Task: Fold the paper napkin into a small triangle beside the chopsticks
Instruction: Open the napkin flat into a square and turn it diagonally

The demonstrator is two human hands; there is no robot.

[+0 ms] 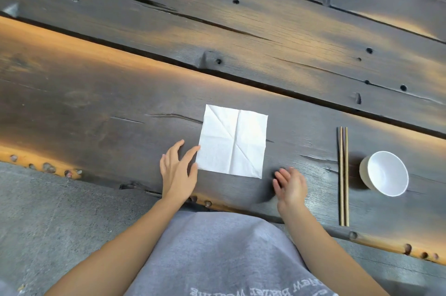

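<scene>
A white paper napkin [233, 141] lies flat and unfolded as a square on the dark wooden table [120, 93], showing a vertical crease and a diagonal crease. My left hand [177, 170] rests open at the napkin's lower left edge, with a fingertip touching that edge. Just off the lower right corner, my right hand [290, 186] hovers open and slightly blurred, holding nothing. A pair of wooden chopsticks [343, 175] lies upright in the view to the right of the napkin, well apart from it.
A small white bowl [386, 174] sits just right of the chopsticks. The table's near edge [241, 209] runs just in front of my grey shirt. Gaps run between the far planks, and grey floor shows at the lower left.
</scene>
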